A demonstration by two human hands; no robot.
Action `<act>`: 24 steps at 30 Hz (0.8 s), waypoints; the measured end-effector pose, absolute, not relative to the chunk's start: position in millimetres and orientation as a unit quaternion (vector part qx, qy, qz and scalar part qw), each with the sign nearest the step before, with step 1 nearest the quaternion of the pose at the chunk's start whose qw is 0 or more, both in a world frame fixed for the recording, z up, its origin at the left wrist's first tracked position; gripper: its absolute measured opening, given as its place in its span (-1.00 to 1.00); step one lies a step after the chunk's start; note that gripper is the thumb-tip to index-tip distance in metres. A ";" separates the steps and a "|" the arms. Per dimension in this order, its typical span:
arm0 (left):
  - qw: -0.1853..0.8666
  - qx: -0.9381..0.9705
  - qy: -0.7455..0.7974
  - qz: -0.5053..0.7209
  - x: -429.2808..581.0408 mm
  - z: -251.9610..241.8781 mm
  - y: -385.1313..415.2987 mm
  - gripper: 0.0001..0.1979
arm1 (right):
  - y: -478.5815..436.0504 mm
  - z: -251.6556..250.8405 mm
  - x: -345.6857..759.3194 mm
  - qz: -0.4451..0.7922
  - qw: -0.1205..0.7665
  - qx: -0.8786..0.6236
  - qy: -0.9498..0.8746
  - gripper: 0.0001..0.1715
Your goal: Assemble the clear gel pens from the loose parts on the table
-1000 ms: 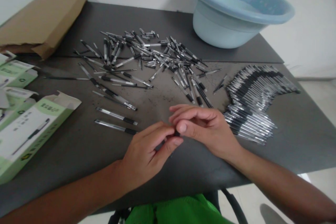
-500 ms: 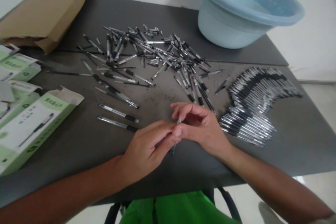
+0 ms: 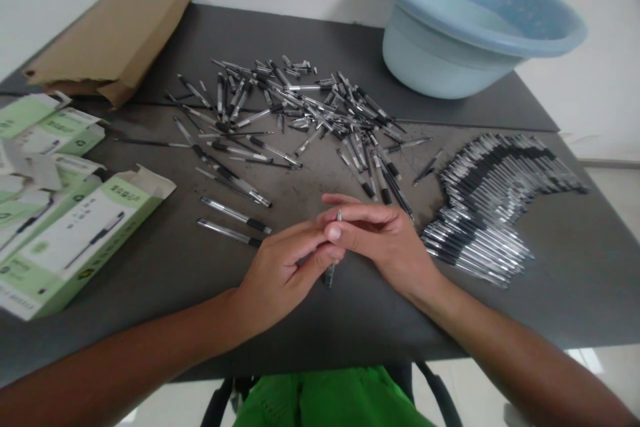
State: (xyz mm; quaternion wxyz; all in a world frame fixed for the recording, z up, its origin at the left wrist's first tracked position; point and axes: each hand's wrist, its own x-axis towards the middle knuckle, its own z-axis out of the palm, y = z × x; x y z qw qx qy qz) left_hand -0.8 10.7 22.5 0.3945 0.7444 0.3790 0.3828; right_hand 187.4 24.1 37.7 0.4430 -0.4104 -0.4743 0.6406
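Pen (image 3: 329, 275), one only, runs near-vertical in frame, silvery end uppermost; I see my left hand (image 3: 280, 273) and right hand (image 3: 387, 240) pinching it.

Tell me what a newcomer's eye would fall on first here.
At the near middle, the left hand and right hand pinch one pen between them. Behind them sprawls a loose heap of pens, with a tidy row to the right and a pale blue basin at the far right corner.
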 end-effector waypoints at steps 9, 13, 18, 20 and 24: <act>0.402 0.746 0.367 0.384 -0.8 25.5 10.6 -0.80 | 21.9 31.4 190.8 0.742 0.394 -0.293 -0.455 -0.61; 0.415 0.738 0.360 0.391 -1.7 22.6 11.0 -0.78 | 27.0 29.9 197.6 0.678 0.414 -0.307 -0.524 -0.74; 0.443 0.729 0.354 0.383 -0.1 23.7 11.9 -0.77 | 30.2 32.2 200.9 0.612 0.429 -0.354 -0.563 -0.73; 0.450 0.726 0.357 0.378 0.2 24.0 12.1 -0.77 | 29.8 34.7 200.5 0.598 0.436 -0.367 -0.564 -0.71; 0.459 0.724 0.357 0.372 -0.3 21.7 12.0 -0.79 | 27.8 38.6 198.8 0.584 0.444 -0.387 -0.559 -0.73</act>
